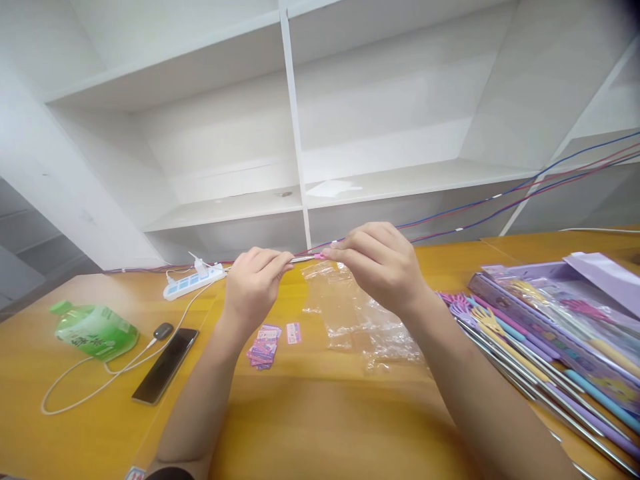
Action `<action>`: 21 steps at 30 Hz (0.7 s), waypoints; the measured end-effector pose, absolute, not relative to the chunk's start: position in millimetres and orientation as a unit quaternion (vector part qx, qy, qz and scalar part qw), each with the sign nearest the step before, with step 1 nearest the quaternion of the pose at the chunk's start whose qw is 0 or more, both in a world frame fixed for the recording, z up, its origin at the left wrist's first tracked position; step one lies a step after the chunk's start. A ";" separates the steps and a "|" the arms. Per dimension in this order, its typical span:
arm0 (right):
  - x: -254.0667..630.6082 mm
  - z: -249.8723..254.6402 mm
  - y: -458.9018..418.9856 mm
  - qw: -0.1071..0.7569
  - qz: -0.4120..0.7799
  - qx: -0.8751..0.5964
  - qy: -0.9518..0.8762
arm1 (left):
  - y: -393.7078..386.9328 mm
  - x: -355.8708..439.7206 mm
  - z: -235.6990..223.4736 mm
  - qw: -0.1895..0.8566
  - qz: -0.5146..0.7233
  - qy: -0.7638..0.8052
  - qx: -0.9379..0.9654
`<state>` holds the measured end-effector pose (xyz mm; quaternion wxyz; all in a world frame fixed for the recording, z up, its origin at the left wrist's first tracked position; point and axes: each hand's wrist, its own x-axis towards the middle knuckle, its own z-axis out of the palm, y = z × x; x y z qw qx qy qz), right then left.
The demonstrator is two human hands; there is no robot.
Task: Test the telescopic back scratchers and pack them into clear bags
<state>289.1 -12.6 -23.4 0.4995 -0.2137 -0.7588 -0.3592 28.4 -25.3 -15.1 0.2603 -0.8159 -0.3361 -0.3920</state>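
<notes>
While left hand (256,283) grips slim shiny metal rod (303,259), right hand (383,263) pinches pink tip (319,256); crinkled clear plastic (345,307) below.

Green bottle (100,333) near dark phone (166,367)

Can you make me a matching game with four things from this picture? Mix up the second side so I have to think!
Things:
1. bottle
2. phone
3. small cards
4. small pink piece

Where or how:
A. mostly in an overlapping pile, with one lying apart
B. at the fingertips of the right hand
C. green all over its cap
D. dark and flat, beside a white cable

Right pairs: 1-C, 2-D, 3-A, 4-B
</notes>
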 end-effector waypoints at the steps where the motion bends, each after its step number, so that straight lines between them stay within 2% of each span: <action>1: 288.8 -22.2 -13.9 0.499 -0.363 -0.213 -0.758 | -26.0 29.4 -14.9 0.262 -0.394 -0.335 -0.815; 5: 294.3 -16.1 -18.6 0.494 -0.380 -0.204 -0.755 | -25.6 25.8 -13.2 0.267 -0.398 -0.336 -0.811; 15: 350.2 -8.2 -9.6 0.554 -0.380 -0.256 -0.695 | -7.5 -17.9 -0.6 0.304 -0.410 -0.353 -0.784; 21: 342.6 -10.5 -4.9 0.518 -0.368 -0.308 -0.708 | -11.6 -6.2 -3.1 0.319 -0.405 -0.359 -0.778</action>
